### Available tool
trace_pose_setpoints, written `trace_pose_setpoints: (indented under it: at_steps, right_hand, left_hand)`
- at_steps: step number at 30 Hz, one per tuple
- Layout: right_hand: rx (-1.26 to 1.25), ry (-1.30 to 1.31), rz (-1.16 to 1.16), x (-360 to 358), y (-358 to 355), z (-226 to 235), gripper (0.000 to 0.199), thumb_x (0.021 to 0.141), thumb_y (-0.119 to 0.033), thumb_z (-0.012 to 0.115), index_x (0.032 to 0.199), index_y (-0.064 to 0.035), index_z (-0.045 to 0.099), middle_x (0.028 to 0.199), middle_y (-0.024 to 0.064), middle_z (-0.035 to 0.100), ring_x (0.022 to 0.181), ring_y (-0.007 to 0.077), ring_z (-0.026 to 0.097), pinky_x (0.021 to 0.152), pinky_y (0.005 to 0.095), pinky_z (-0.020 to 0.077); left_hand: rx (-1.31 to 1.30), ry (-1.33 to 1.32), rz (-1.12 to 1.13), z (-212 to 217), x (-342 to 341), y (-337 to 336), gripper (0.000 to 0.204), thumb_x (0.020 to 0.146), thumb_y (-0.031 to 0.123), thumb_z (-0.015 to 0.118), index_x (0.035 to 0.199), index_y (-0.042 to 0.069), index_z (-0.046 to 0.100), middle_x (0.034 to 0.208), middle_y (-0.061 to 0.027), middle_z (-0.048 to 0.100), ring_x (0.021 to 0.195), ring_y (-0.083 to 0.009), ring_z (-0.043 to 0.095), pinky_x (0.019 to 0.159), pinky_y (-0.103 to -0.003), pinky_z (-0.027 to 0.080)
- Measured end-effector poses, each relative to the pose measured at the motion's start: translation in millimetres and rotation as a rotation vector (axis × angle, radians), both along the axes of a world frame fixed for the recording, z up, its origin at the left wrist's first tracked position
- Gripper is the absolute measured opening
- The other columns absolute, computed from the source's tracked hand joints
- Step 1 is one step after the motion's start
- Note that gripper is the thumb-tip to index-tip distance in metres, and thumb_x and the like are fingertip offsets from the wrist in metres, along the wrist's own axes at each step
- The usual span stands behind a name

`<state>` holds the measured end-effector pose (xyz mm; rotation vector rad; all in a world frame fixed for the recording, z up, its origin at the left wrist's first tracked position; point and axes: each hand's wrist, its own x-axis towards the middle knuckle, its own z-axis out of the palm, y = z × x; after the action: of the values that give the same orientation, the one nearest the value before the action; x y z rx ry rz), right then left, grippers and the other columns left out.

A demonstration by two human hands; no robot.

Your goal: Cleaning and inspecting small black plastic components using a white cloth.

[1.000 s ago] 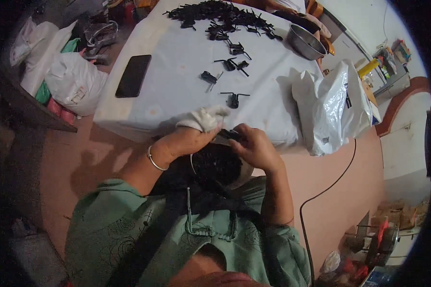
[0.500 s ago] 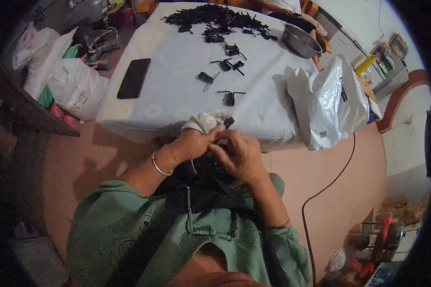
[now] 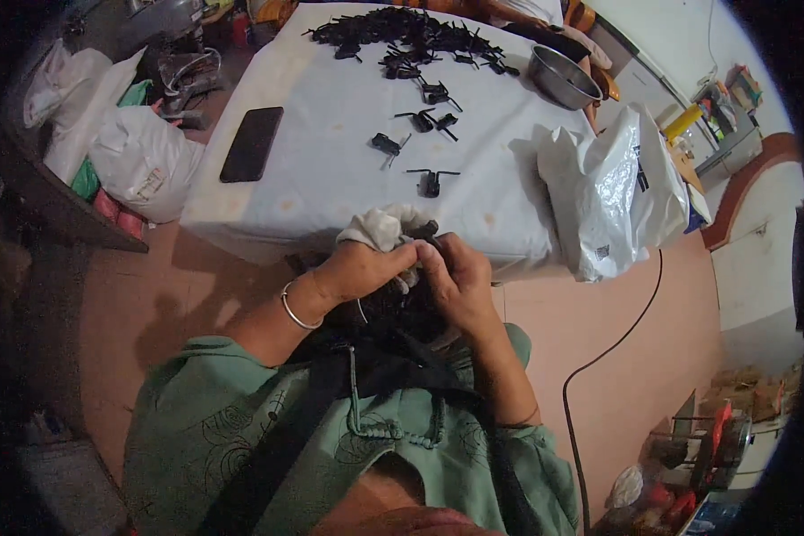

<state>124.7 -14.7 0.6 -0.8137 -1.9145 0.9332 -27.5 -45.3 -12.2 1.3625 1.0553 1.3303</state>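
Just over the table's near edge, my two hands meet around a small black plastic part point(image 3: 426, 230). My left hand point(image 3: 364, 265), with white cloth point(image 3: 381, 227) over its fingers, grips the part from the left. My right hand point(image 3: 464, 279) pinches at it from the right, thumb and index finger together. Much of the part is hidden by the fingers. A similar black part with two thin arms point(image 3: 431, 183) lies on the white tablecloth point(image 3: 322, 192) just beyond my hands, and several more trail away from it.
A large heap of black parts point(image 3: 402, 36) covers the table's far end. A dark phone point(image 3: 252, 145) lies at the left, a metal bowl point(image 3: 563, 79) at the far right corner. A white plastic bag point(image 3: 590, 205) rests on the right edge. A black cable point(image 3: 598, 357) crosses the floor.
My right hand has shifted slightly, its thumb rising to the left hand's thumb at the black part. The part's end has tilted and shows less. The things on the table stay put.
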Motion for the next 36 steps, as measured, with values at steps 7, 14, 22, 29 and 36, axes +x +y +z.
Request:
trace_pose_setpoints:
  at_steps: [7,14,22,29,36]
  right_hand:
    - [-0.198,0.025,0.0,1.7,8.4,-0.3,0.017,0.085,-0.012,0.055,0.074,0.001,0.051,0.064,-0.0024,0.048,0.061,0.0053,0.039,0.053,0.0212,0.0364]
    - [-0.105,-0.031,0.114,5.4,11.3,-2.2,0.017,0.086,-0.013,0.054,0.077,0.0006,0.052,0.069,-0.0019,0.049,0.065,0.0049,0.041,0.057,0.021,0.0373]
    - [-0.276,0.098,0.031,-1.1,15.4,-11.6,0.02,0.083,-0.017,0.057,0.075,0.0013,0.053,0.056,0.0043,0.05,0.057,0.0053,0.041,0.05,0.0251,0.0378]
    - [-0.154,0.086,0.134,0.3,10.2,-10.8,0.024,0.087,-0.018,0.052,0.075,0.002,0.053,0.058,0.0028,0.049,0.057,0.0074,0.041,0.052,0.0259,0.0389]
    - [-0.316,0.142,0.123,-8.2,5.7,-19.2,0.027,0.091,-0.02,0.045,0.079,0.0027,0.054,0.063,0.0023,0.052,0.062,0.0078,0.043,0.057,0.0261,0.0401]
  left_hand:
    - [-0.016,0.101,-0.045,22.1,4.1,-9.1,0.022,0.08,0.002,0.053,0.102,0.0,0.051,0.08,-0.0023,0.058,0.07,-0.0071,0.055,0.061,-0.023,0.048]
    - [-0.162,-0.107,-0.064,15.5,-0.8,-1.5,0.022,0.081,0.003,0.053,0.102,0.001,0.05,0.079,-0.003,0.057,0.064,-0.0068,0.055,0.054,-0.021,0.048]
    - [0.166,0.252,-0.033,15.8,0.9,-2.3,0.025,0.082,0.002,0.052,0.106,0.0,0.049,0.084,-0.0032,0.056,0.067,-0.0069,0.054,0.055,-0.021,0.048]
    - [-0.096,-0.025,-0.016,14.7,0.7,-5.1,0.027,0.081,0.006,0.055,0.106,-0.001,0.049,0.083,-0.0005,0.056,0.064,-0.0047,0.052,0.053,-0.019,0.045]
    - [0.557,0.579,0.316,8.6,7.7,-7.4,0.024,0.079,0.005,0.055,0.101,-0.003,0.052,0.085,-0.0109,0.059,0.074,-0.0177,0.058,0.064,-0.029,0.047]
